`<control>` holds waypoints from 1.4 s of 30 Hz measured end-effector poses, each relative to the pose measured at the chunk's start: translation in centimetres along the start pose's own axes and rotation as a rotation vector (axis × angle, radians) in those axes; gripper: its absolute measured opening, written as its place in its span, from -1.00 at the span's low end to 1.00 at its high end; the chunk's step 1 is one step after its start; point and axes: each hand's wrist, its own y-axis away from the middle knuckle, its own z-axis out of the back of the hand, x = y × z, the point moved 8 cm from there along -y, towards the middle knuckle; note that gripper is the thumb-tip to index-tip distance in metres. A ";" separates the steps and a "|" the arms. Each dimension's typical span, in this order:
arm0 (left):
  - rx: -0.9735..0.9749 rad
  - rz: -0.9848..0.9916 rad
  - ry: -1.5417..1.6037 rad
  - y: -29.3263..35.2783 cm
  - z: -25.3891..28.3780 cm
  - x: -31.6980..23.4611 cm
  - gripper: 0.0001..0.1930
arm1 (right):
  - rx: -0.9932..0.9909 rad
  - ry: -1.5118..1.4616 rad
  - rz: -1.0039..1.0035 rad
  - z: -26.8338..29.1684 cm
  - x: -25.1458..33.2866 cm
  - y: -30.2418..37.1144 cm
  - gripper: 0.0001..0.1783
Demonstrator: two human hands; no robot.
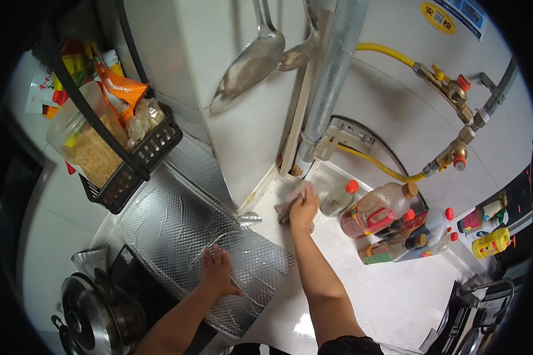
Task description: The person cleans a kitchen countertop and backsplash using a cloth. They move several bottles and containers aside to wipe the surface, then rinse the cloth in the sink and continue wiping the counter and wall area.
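My left hand (219, 273) lies flat with fingers spread on a silver foil mat (166, 231), which covers the counter beside the stove. In my right hand (304, 208) a greyish-pink cloth (285, 212) is bunched up and pressed on the white countertop (337, 290), near the corner of the wall. Just right of that hand stands a clear glass jar (336, 202) with a red lid. Close to the cloth, a small crumpled bit of foil (250, 219) sticks out at the mat's edge.
Several sauce and oil bottles (376, 213) stand right of the jar. A black basket (154, 145) of packets and a tub hangs at left, above a steel pot (92, 310). Ladles (251, 62) hang ahead, beside a grey pipe (334, 77) and yellow gas hoses (385, 52).
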 end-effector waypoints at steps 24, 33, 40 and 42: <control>-0.027 -0.022 0.050 -0.1 -1.5 0.4 0.51 | 0.453 0.403 -0.010 -1.7 0.9 -2.1 -0.63; -0.031 -0.018 0.049 -0.1 -0.8 -0.2 0.50 | 0.415 0.410 0.184 -3.2 4.8 -2.3 -0.68; 0.001 -0.033 0.080 -0.3 -0.9 0.1 0.53 | 0.375 0.180 -0.131 -3.3 -1.2 -2.0 -0.63; -0.010 -0.015 0.071 0.0 -0.7 0.6 0.53 | 0.327 0.285 -0.002 -2.0 0.9 -0.2 -0.67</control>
